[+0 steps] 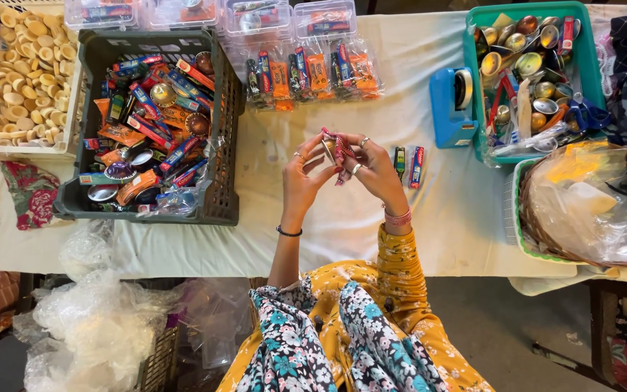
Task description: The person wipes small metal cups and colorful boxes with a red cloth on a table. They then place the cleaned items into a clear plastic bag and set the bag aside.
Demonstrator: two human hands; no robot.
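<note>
Both hands meet above the middle of the white-covered surface (429, 210). The left hand (303, 176) and the right hand (371, 168) share a small red packet (339, 150) together with a round metal piece (327, 149), the fingers of each closed on the bundle from either side, so both grips are closed around it. The packet is held up off the cloth, roughly upright between the fingertips.

Just right of the right hand, two small packets (408, 164) lie side by side on the cloth. Farther right stands a blue tape dispenser (450, 109), touching a teal bin (589, 65) full of metal cups and bits. Left of the hands sits a dark crate (220, 196) heaped with coloured packets and metal cups. Behind the hands, filled clear bags (306, 72) lie in a row, with clear boxes (212, 14) beyond them. A wicker basket (538, 232) with plastic sits at far right.
</note>
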